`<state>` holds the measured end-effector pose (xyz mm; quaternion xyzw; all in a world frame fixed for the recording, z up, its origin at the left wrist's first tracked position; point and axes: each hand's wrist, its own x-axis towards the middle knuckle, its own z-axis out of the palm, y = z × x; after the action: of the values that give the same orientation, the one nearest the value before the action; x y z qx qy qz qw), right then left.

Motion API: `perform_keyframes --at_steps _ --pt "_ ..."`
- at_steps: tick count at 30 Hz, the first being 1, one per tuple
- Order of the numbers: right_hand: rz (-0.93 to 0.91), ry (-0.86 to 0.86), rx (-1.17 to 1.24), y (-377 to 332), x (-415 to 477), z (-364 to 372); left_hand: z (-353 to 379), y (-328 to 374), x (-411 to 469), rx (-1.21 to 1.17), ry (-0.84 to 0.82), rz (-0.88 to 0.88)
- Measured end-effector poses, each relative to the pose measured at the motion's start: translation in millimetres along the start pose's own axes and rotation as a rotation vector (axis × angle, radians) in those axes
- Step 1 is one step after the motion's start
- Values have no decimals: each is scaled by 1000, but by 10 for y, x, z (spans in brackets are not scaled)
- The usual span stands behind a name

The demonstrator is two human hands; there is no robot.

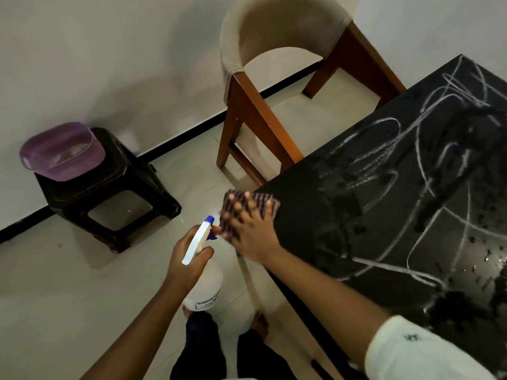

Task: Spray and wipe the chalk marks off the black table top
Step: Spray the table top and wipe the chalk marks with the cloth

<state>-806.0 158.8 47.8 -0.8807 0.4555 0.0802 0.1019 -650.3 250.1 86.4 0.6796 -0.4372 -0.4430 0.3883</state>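
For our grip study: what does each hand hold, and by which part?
Left hand grips the bottle by its neck. Right hand presses flat on the cloth at the table corner, gripping nothing.

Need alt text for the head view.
A person's right hand presses a striped cloth on the corner of a black table top scrawled with chalk marks and wet with droplets; the left hand holds a white spray bottle beside it. Behind: a chair and a purple basin on a dark stool.

The person wears a pale sleeve [428, 355] at 4 o'clock, with a small dark mark [411, 337], and dark trousers [203, 349] at 6 o'clock. One foot [259, 323] is bare.
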Motion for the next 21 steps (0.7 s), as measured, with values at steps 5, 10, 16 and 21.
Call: perform_keyframes --at_steps 5,10,16,21 --pt "-165 -12 -73 -17 -307 202 16 -6 13 -17 -1 -9" --pt "199 32 57 802 164 -79 68 50 30 15 -18 2" --pt "350 -47 84 1300 338 -274 195 -18 -26 38 -20 -34" --pt "92 -11 123 563 -771 139 321 -20 -145 -30 -55 -3"
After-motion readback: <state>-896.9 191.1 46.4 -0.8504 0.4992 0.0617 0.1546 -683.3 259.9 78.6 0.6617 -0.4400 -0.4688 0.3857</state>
